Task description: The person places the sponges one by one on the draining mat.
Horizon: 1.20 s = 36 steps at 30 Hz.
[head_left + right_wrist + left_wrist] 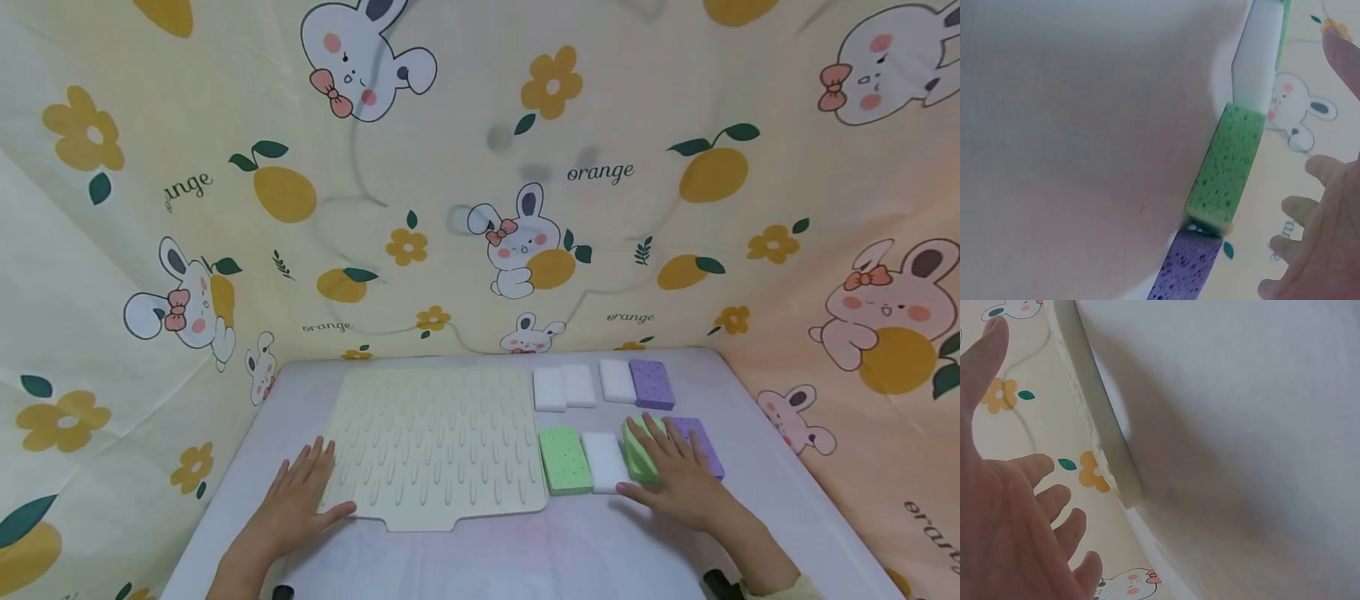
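Note:
A cream draining board (438, 442) with raised oval ridges lies flat on the white table. My left hand (288, 504) is spread at its left edge. In the left wrist view, the left palm (1016, 531) faces the board's edge (1104, 425) with nothing held. Over the front row of sponges is my right hand (678, 471), fingers spread, partly hiding a green sponge (636, 450) and a purple sponge (701, 446). The right wrist view shows the right hand (1319, 237) apart from the green sponge (1227, 165) and purple sponge (1186, 265).
Left of the right hand lie another green sponge (565, 461) and a white block (604, 462). Behind them stand several white blocks (549, 390) and a purple sponge (652, 384). A rabbit-and-orange printed cloth (450, 167) walls the table's back and sides.

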Each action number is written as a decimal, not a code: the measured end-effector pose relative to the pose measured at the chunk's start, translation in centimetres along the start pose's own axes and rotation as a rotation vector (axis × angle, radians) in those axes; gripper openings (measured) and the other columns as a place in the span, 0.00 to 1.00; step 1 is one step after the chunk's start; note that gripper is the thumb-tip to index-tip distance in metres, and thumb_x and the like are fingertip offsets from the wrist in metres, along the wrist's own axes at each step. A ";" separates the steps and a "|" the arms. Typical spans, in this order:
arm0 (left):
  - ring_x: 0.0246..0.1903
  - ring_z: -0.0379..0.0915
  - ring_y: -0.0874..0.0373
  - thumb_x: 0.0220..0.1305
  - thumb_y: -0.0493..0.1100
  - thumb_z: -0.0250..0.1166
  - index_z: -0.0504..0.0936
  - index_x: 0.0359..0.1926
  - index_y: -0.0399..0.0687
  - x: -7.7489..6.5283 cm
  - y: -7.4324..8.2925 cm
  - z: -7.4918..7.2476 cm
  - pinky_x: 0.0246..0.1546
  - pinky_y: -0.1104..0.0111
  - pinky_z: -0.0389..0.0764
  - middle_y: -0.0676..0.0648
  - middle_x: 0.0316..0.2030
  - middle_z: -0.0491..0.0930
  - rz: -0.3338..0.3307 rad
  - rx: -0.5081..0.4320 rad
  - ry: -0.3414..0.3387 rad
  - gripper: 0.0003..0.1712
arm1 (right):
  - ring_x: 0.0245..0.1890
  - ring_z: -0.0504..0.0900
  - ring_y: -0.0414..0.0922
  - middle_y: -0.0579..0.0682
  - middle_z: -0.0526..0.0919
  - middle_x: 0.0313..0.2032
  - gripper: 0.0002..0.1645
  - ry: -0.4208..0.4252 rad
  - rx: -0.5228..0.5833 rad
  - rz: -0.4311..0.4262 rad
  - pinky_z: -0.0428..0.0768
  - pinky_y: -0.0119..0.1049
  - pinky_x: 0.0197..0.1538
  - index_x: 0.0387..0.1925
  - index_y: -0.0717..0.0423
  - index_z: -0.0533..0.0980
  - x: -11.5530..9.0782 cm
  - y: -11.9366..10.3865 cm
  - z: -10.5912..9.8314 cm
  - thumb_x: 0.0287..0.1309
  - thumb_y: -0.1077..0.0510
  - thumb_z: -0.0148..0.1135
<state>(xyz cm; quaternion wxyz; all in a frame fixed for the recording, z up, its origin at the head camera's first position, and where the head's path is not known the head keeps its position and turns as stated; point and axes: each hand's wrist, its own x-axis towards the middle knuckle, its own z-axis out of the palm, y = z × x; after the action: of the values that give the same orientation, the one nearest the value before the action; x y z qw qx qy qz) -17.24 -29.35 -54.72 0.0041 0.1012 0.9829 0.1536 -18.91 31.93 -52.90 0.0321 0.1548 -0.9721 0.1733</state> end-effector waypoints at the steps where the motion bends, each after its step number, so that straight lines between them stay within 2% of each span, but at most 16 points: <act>1: 0.81 0.46 0.27 0.63 0.77 0.67 0.56 0.83 0.34 0.0 -0.1 0.1 0.80 0.31 0.44 0.29 0.83 0.50 0.002 0.000 -0.002 0.67 | 0.82 0.41 0.74 0.63 0.46 0.85 0.63 -0.004 0.005 0.001 0.31 0.76 0.79 0.87 0.48 0.51 0.0 0.2 -0.1 0.64 0.27 0.68; 10: 0.81 0.45 0.26 0.64 0.76 0.68 0.57 0.82 0.32 0.3 -0.3 0.0 0.80 0.31 0.44 0.28 0.82 0.51 0.008 -0.008 -0.009 0.66 | 0.82 0.42 0.76 0.66 0.47 0.85 0.64 0.011 -0.015 0.002 0.23 0.70 0.80 0.88 0.46 0.48 0.2 1.6 -0.5 0.65 0.27 0.68; 19: 0.81 0.44 0.27 0.62 0.77 0.68 0.52 0.82 0.28 0.7 -0.3 0.3 0.80 0.33 0.44 0.27 0.83 0.48 -0.009 -0.019 -0.067 0.71 | 0.82 0.40 0.76 0.69 0.48 0.84 0.67 0.008 0.000 0.048 0.17 0.67 0.79 0.88 0.49 0.47 0.5 3.3 -1.2 0.63 0.26 0.69; 24: 0.82 0.43 0.28 0.60 0.79 0.69 0.51 0.83 0.28 0.7 -0.3 0.6 0.81 0.35 0.45 0.27 0.83 0.46 -0.026 -0.030 -0.099 0.73 | 0.81 0.41 0.77 0.69 0.47 0.84 0.68 -0.008 -0.008 0.070 0.18 0.71 0.78 0.88 0.51 0.47 0.4 4.4 -1.5 0.63 0.26 0.69; 36: 0.81 0.45 0.27 0.59 0.74 0.73 0.52 0.83 0.28 0.7 0.1 0.1 0.81 0.35 0.47 0.27 0.83 0.48 -0.039 -0.047 -0.137 0.72 | 0.80 0.41 0.79 0.71 0.44 0.84 0.66 -0.019 0.012 0.090 0.23 0.76 0.76 0.87 0.53 0.46 0.3 6.5 -2.3 0.65 0.30 0.68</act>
<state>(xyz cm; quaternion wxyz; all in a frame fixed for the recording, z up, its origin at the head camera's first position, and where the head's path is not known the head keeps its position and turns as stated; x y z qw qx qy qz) -17.89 -29.10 -54.79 0.0767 0.0920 0.9782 0.1695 -21.19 38.48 -52.89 0.0142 0.1129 -0.9772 0.1791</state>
